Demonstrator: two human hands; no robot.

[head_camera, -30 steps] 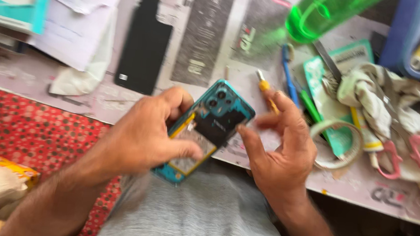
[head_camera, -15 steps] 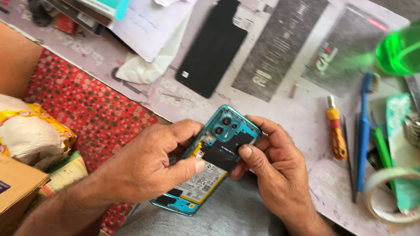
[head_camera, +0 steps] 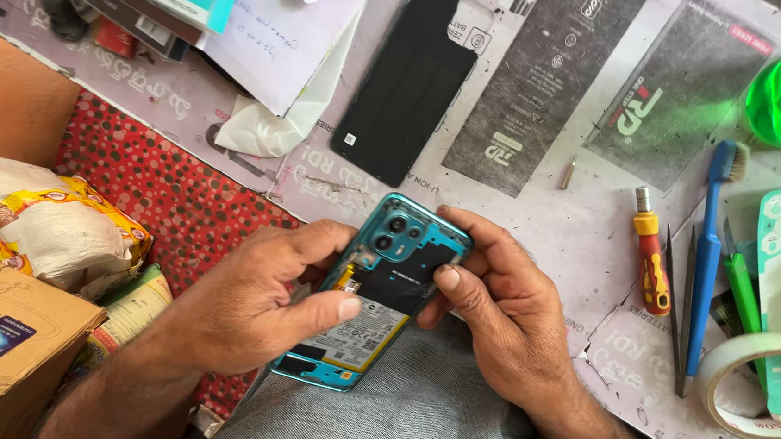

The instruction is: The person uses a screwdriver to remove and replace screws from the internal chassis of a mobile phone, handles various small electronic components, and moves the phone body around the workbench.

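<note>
Right now both hands are gripping an opened teal phone (head_camera: 371, 292) with its back cover off, holding it over the person's grey-clad lap, just below the edge of the worktable (head_camera: 539, 222). Its long axis is running diagonally, with the camera end pointing up and to the right toward the table and the bottom end pointing down and left toward the lap. The left hand (head_camera: 259, 297) is clamping the phone's left side, thumb lying across the battery. The right hand (head_camera: 505, 303) is closing on the upper right edge, thumb pressing on the dark inner plate. Beyond the phone's camera end a black back cover (head_camera: 406, 86) is lying on the table. Well to the right of the phone, a red and yellow screwdriver (head_camera: 652, 259), a blue toothbrush (head_camera: 709, 245) and a tape roll (head_camera: 754, 383) are resting.
</note>
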